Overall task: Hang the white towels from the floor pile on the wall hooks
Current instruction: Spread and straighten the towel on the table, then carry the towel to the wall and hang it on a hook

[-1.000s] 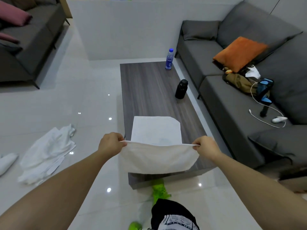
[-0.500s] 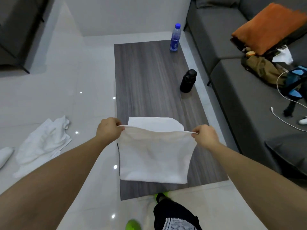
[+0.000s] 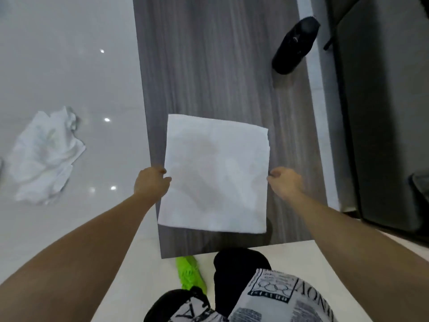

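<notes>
A white towel [image 3: 216, 175] lies flat on the table [image 3: 209, 66], each grip curled on a side edge, left hand [image 3: 151, 182] and right hand [image 3: 286, 183], a black bottle [image 3: 294, 45] beyond the right grip and the towel pile [image 3: 44, 156] on the floor well left of the left grip.

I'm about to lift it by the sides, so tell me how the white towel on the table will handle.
The white towel lies flat and thin, so it is probably floppy and will sag. It looks light. The hands sit at opposite edges, which should keep it spread.
</notes>
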A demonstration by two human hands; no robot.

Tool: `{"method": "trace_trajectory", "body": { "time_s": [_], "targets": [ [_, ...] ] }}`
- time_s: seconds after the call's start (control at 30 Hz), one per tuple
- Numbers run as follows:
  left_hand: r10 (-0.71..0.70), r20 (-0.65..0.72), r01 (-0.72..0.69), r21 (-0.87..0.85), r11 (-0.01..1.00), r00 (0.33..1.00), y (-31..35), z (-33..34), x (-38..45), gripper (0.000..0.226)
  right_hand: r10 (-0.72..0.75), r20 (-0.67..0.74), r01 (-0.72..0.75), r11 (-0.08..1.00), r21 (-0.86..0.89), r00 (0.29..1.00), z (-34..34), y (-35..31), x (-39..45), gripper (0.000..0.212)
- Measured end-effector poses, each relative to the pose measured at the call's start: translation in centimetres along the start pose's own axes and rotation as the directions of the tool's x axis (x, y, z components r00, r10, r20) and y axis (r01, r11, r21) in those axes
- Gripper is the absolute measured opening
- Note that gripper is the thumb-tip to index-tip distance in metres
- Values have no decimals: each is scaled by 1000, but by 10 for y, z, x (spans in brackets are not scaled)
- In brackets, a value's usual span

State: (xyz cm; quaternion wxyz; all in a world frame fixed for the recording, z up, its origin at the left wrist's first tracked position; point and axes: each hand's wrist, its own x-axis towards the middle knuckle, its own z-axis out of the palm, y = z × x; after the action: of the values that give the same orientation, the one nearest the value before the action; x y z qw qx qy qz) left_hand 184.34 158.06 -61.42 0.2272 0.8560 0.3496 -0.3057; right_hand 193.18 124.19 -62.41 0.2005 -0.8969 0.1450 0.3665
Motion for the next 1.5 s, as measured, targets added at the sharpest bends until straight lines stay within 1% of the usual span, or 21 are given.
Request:
{"method": "trace_trajectory", "body": {
  "time_s": [0.1, 0.17, 0.2, 0.27, 0.33, 0.43, 0.53, 0.6, 0.67, 0.73, 0.8, 0.93, 1.0, 1.1, 1.17, 1.23, 1.33, 1.43, 1.5],
  "targets": [
    [-98, 83, 100, -17, 995, 992, -36, 45, -4, 43, 135, 98, -134, 991, -24, 986, 41, 36, 0, 30],
    [-126, 110, 131, -37, 991, 986, -55, 66, -8, 49, 198, 161, -195, 980, -38, 967, 60, 56, -6, 34],
    [-143, 128, 149, -39, 988, 981, -66, 77, -9, 52, 228, 185, -228, 973, -17, 956, 72, 65, -10, 35],
    [-175, 153, 184, -49, 982, 973, -84, 94, -12, 53, 260, 209, -289, 950, 120, 943, 96, 82, -20, 28],
    [-210, 165, 223, -67, 973, 964, -98, 108, -16, 49, 279, 223, -336, 898, 284, 934, 116, 94, -32, 21],
    [-272, 172, 302, -178, 937, 947, -109, 123, -20, 44, 305, 208, -368, 811, 454, 929, 136, 103, -47, 15],
    [-317, 221, 378, -347, 858, 922, -119, 133, -24, 33, 340, 227, -407, 709, 576, 913, 151, 105, -62, 14],
    [-337, 298, 446, -495, 745, 893, -124, 134, -30, 27, 363, 206, -409, 678, 611, 909, 156, 106, -74, 13],
    [-321, 355, 476, -588, 654, 878, -129, 129, -39, 21, 398, 192, -422, 645, 638, 897, 159, 104, -89, 19],
    [-269, 322, 419, -655, 629, 908, -131, 117, -49, 16, 407, 207, -428, 586, 688, 890, 156, 99, -109, 26],
    [-220, 241, 326, -708, 627, 945, -129, 98, -63, 10, 376, 199, -390, 549, 739, 905, 149, 90, -132, 23],
    [-121, 99, 153, -772, 617, 988, -116, 45, -98, 8, 311, 86, -239, 496, 835, 946, 117, 61, -184, 14],
    [-80, 36, 77, -797, 599, 996, -106, 11, -116, 9, 269, 12, -141, 464, 875, 963, 92, 45, -212, 14],
    [-32, -44, -19, -831, 556, 999, -85, -50, -145, 7, 217, -97, 5, 386, 923, 971, 42, 20, -248, 16],
    [-12, -124, -97, -824, 558, 992, -70, -94, -166, 10, 186, -155, 84, 344, 935, 970, 2, 3, -270, 14],
    [7, -190, -161, -813, 560, 982, -56, -137, -187, 21, 129, -229, 170, 360, 917, 965, -37, -13, -288, 14],
    [45, -240, -224, -806, 547, 970, -35, -195, -219, 39, 45, -330, 276, 452, 848, 943, -94, -36, -308, 19],
    [89, -297, -299, -798, 523, 951, -17, -242, -244, 38, -33, -405, 365, 506, 781, 914, -147, -57, -318, 17],
    [87, -364, -355, -782, 512, 927, -9, -268, -258, 38, -99, -433, 414, 543, 731, 896, -178, -70, -322, 15]
  ]
}}
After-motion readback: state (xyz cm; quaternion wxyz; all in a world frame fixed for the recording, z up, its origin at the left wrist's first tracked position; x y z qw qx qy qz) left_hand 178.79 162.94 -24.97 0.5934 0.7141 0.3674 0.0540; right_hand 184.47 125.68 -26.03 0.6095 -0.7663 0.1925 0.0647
